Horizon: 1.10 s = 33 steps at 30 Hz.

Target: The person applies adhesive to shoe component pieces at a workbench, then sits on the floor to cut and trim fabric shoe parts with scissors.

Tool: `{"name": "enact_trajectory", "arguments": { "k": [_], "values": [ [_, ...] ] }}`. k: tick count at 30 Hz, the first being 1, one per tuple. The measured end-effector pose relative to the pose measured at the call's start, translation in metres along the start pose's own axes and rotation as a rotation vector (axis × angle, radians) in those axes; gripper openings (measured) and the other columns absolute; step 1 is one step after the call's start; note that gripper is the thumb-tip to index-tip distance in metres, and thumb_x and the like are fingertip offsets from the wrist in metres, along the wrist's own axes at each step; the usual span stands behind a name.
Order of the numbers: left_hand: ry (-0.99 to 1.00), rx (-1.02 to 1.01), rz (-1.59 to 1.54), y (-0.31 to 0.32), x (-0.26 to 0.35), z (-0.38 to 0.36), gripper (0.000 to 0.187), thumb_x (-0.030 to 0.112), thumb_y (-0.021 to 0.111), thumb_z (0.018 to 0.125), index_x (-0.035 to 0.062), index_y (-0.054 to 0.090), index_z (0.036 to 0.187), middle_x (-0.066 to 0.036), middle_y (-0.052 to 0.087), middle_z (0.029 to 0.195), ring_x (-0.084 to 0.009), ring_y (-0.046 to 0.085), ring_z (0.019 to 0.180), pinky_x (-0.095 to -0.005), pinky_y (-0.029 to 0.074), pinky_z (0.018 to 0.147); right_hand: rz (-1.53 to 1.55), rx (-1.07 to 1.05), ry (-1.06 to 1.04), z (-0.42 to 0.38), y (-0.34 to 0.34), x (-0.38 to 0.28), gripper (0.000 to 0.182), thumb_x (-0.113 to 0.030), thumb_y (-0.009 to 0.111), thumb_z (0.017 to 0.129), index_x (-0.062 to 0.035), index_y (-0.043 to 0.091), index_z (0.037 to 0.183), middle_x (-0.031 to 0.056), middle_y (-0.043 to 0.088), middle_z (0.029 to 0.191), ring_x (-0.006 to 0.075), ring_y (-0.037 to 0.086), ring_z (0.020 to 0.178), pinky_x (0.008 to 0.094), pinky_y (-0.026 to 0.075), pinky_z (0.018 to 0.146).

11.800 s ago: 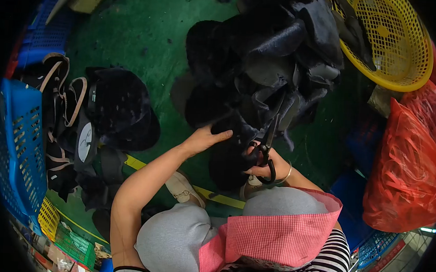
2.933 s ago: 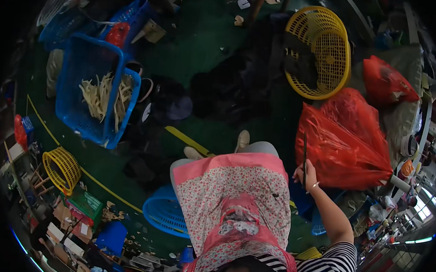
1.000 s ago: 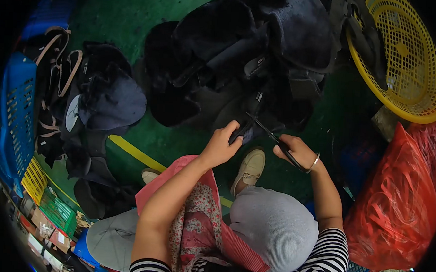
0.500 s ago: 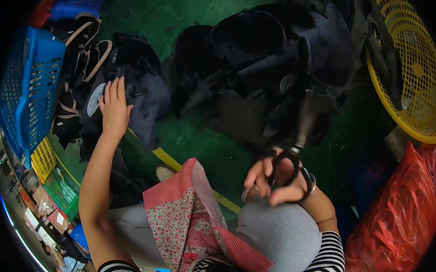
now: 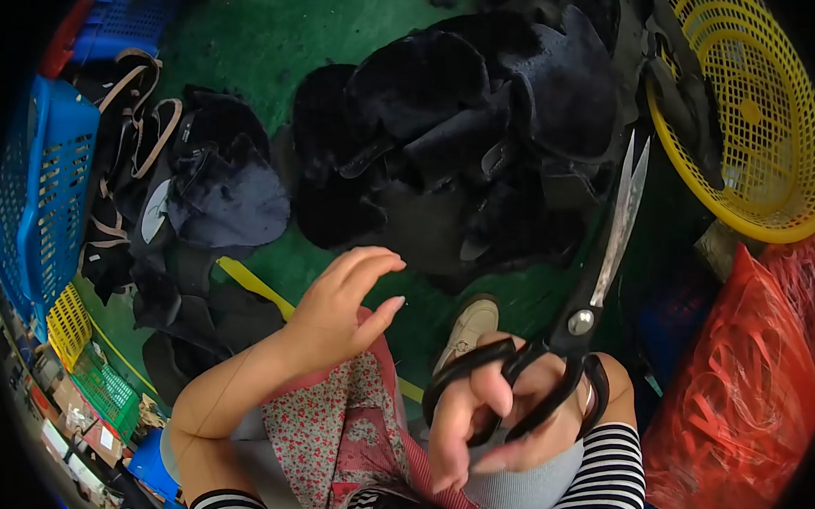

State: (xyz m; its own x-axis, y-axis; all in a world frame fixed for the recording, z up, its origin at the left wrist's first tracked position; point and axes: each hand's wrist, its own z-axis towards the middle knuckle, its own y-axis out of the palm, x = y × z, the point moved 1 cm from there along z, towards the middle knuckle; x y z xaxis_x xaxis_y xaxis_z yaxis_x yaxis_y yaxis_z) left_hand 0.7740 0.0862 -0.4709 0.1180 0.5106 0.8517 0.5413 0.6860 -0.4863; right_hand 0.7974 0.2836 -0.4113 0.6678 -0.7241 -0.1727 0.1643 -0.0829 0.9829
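Observation:
Black-handled scissors (image 5: pixel 580 322) are held in my right hand (image 5: pixel 510 409), fingers through the handle loops. Their blades point up and away, slightly parted. My left hand (image 5: pixel 347 293) hovers over my lap with fingers apart and nothing in it. Beyond it lies a large heap of dark, furry-looking pieces (image 5: pixel 424 82) on the green floor. A smaller pile of dark pieces (image 5: pixel 232 201) sits to the left, with a pale oval piece (image 5: pixel 156 212) at its edge. A patterned apron (image 5: pixel 314 414) covers part of my lap.
Blue plastic baskets (image 5: pixel 65 185) stand at the left, near tan-edged straps (image 5: pixel 169 139). At the right are a yellow round basket (image 5: pixel 766 170), dark strips over its rim, and a red plastic bag (image 5: pixel 738 387). My shoe (image 5: pixel 473 326) rests by the large heap.
My left hand has left the smaller pile and moved right, toward my lap. The scissors have come up closer to the camera, and their blades now show parted. The view has shifted slightly.

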Motion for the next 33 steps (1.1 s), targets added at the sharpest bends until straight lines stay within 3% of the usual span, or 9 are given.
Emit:
{"name": "enact_trajectory", "arguments": {
  "k": [2, 5, 10, 14, 20, 24, 28, 30, 33],
  "values": [
    [0.03, -0.067, -0.029, 0.004, 0.006, 0.0, 0.036, 0.01, 0.066, 0.077, 0.0008, 0.052, 0.11, -0.015, 0.054, 0.111, -0.0328, 0.054, 0.1, -0.0381, 0.045, 0.086, 0.062, -0.058, 0.119, 0.0, 0.01, -0.007, 0.042, 0.014, 0.063, 0.073, -0.0081, 0.033, 0.094, 0.0187, 0.057, 0.098, 0.0214, 0.058, 0.083, 0.026, 0.049, 0.071],
    [0.014, -0.103, -0.059, 0.004, 0.011, 0.0, 0.036, 0.01, 0.065, 0.077, 0.0008, 0.052, 0.11, -0.015, 0.054, 0.11, -0.0328, 0.054, 0.1, -0.0383, 0.045, 0.086, 0.115, -0.162, 0.054, -0.004, 0.009, 0.002, 0.04, 0.011, 0.065, 0.073, -0.0069, 0.035, 0.091, 0.0182, 0.057, 0.098, 0.0199, 0.058, 0.083, 0.0262, 0.048, 0.071],
    [-0.007, -0.094, -0.068, 0.009, 0.008, -0.001, 0.035, 0.011, 0.065, 0.078, 0.0007, 0.052, 0.109, -0.016, 0.055, 0.108, -0.0335, 0.054, 0.099, -0.0389, 0.045, 0.085, -0.117, 0.055, -0.049, 0.003, 0.009, -0.005, 0.037, 0.011, 0.06, 0.078, -0.0088, 0.034, 0.093, 0.0226, 0.057, 0.08, 0.0346, 0.061, 0.074, 0.0368, 0.049, 0.061],
    [-0.063, -0.13, -0.126, 0.011, 0.006, -0.002, 0.032, 0.011, 0.064, 0.08, 0.0009, 0.053, 0.108, -0.016, 0.056, 0.106, -0.0338, 0.055, 0.098, -0.0387, 0.045, 0.084, -0.041, 0.049, 0.125, -0.003, -0.012, -0.01, 0.045, 0.018, 0.059, 0.073, -0.0082, 0.028, 0.093, 0.0176, 0.056, 0.096, 0.0199, 0.06, 0.091, 0.0284, 0.049, 0.08],
    [-0.177, -0.197, -0.23, 0.013, 0.011, -0.001, 0.03, 0.012, 0.062, 0.081, 0.0019, 0.053, 0.108, -0.016, 0.056, 0.105, -0.0322, 0.056, 0.095, -0.0375, 0.047, 0.079, -0.036, 0.119, 0.167, -0.008, -0.02, -0.008, 0.045, 0.019, 0.058, 0.073, -0.0078, 0.028, 0.092, 0.0189, 0.058, 0.096, 0.0223, 0.061, 0.091, 0.0315, 0.05, 0.083],
    [-0.132, -0.193, -0.228, 0.014, 0.009, 0.0, 0.028, 0.012, 0.061, 0.082, 0.0018, 0.053, 0.108, -0.015, 0.057, 0.104, -0.0287, 0.057, 0.094, -0.0341, 0.047, 0.076, -0.023, 0.159, 0.205, -0.008, -0.02, -0.01, 0.043, 0.019, 0.057, 0.074, -0.0071, 0.028, 0.092, 0.0193, 0.057, 0.095, 0.0231, 0.061, 0.092, 0.0323, 0.05, 0.082],
    [-0.012, 0.031, -0.569, -0.014, 0.02, 0.012, 0.02, 0.008, 0.054, 0.088, -0.0005, 0.055, 0.105, -0.014, 0.059, 0.1, -0.0206, 0.06, 0.085, -0.0316, 0.048, 0.073, -0.156, 0.127, 0.247, -0.009, -0.021, -0.013, 0.043, 0.016, 0.058, 0.077, -0.0094, 0.029, 0.095, 0.0211, 0.059, 0.088, 0.0286, 0.063, 0.082, 0.0333, 0.051, 0.072],
    [0.201, 0.047, -0.991, -0.029, 0.037, 0.026, 0.036, 0.019, 0.053, 0.089, -0.0081, 0.048, 0.112, -0.019, 0.058, 0.106, -0.0222, 0.059, 0.09, -0.0336, 0.049, 0.074, -0.035, 0.038, 0.249, -0.013, -0.027, -0.008, 0.043, 0.018, 0.059, 0.074, -0.0065, 0.029, 0.094, 0.0181, 0.056, 0.097, 0.0223, 0.059, 0.093, 0.0318, 0.049, 0.083],
    [0.175, -0.069, -1.436, -0.044, 0.087, 0.041, 0.05, 0.04, 0.051, 0.09, -0.0006, 0.041, 0.118, -0.023, 0.059, 0.1, -0.0298, 0.058, 0.085, -0.04, 0.047, 0.08, -0.232, 0.022, 0.399, -0.015, -0.027, -0.01, 0.045, 0.018, 0.061, 0.074, -0.0069, 0.029, 0.094, 0.0177, 0.056, 0.097, 0.0212, 0.059, 0.093, 0.0298, 0.049, 0.081]
  ]
}}
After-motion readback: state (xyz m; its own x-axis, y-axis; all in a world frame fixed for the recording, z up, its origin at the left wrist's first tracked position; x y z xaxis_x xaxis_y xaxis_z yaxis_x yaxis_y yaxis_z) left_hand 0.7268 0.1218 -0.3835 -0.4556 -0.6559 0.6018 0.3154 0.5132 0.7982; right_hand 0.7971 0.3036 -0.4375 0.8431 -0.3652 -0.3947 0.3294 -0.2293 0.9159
